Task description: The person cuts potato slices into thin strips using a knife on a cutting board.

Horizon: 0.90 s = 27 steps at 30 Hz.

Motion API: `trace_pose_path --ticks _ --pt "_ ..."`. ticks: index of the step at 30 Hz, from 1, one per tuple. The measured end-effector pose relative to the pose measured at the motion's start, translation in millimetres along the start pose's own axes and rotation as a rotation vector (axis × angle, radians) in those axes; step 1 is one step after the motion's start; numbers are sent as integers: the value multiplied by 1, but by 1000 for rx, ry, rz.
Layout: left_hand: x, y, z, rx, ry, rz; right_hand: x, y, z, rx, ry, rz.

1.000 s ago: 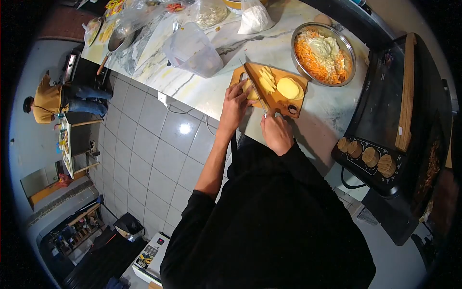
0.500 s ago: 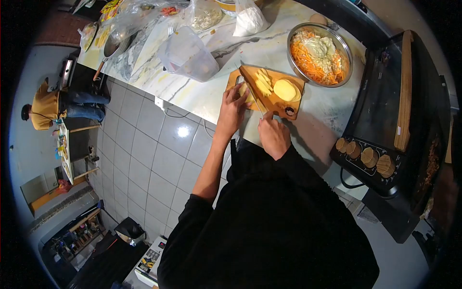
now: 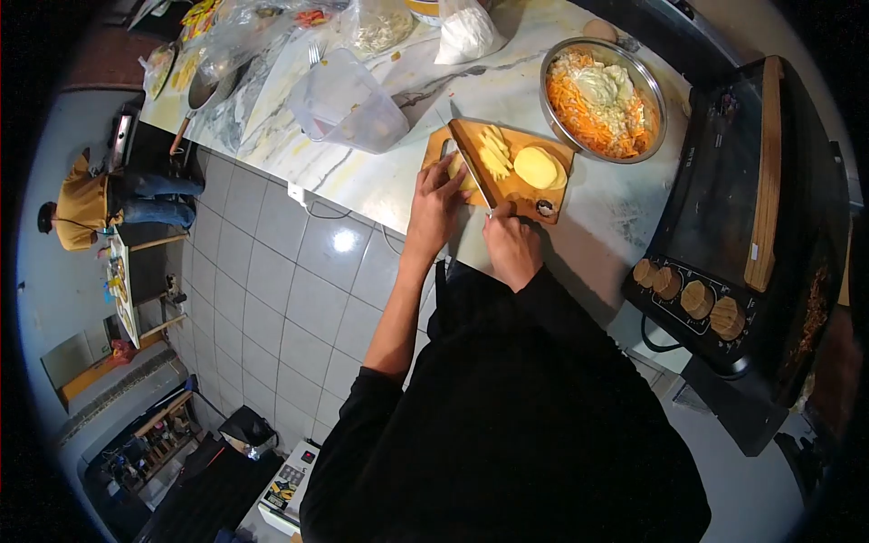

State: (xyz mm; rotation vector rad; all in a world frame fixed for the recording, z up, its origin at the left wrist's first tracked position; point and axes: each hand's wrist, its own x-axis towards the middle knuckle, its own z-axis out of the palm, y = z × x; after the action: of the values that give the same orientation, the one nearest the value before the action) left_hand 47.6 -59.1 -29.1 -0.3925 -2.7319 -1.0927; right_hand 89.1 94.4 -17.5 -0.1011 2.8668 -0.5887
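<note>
On the marble counter lies a wooden cutting board (image 3: pixel 518 200). My right hand (image 3: pixel 512 244) is closed round the handle of a knife (image 3: pixel 472 166), whose blade lies across the board. Just left of the blade, my left hand (image 3: pixel 435 206) presses its fingers on yellow potato slices (image 3: pixel 463 178), which it partly covers. Right of the blade are cut yellow strips (image 3: pixel 494 152) and a stack of round slices (image 3: pixel 539 168). A steel bowl (image 3: pixel 659 136) of shredded carrot and a creamy topping stands beyond the board.
A clear plastic container (image 3: pixel 348 104), a bag of white powder (image 3: pixel 469 36) and a pan (image 3: pixel 201 90) are on the counter. A black griddle (image 3: pixel 724 181) stands at the right. Another person (image 3: pixel 83 201) is at a small table far left.
The view has shifted slightly. The knife has stayed over the board between my left hand and the strips, with only slight movement. Both hands keep nearly the same places.
</note>
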Motion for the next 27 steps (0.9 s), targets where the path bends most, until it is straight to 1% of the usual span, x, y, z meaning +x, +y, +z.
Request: trace_pose_path --ticks 2,7,11,16,20,27 --pt "3 1 -1 12 -5 36 0 6 -2 -6 32 23" --pt "3 0 -1 -1 -4 32 -8 22 -16 150 -6 -14" --pt "3 -2 6 17 16 21 -8 23 -21 162 -3 -24" --pt "8 -3 6 0 7 34 -6 17 -24 201 58 -65" --pt "8 -4 9 -44 41 19 -4 17 -26 181 41 -86" --pt "7 -5 8 -34 46 20 -6 12 -21 195 -9 -54"
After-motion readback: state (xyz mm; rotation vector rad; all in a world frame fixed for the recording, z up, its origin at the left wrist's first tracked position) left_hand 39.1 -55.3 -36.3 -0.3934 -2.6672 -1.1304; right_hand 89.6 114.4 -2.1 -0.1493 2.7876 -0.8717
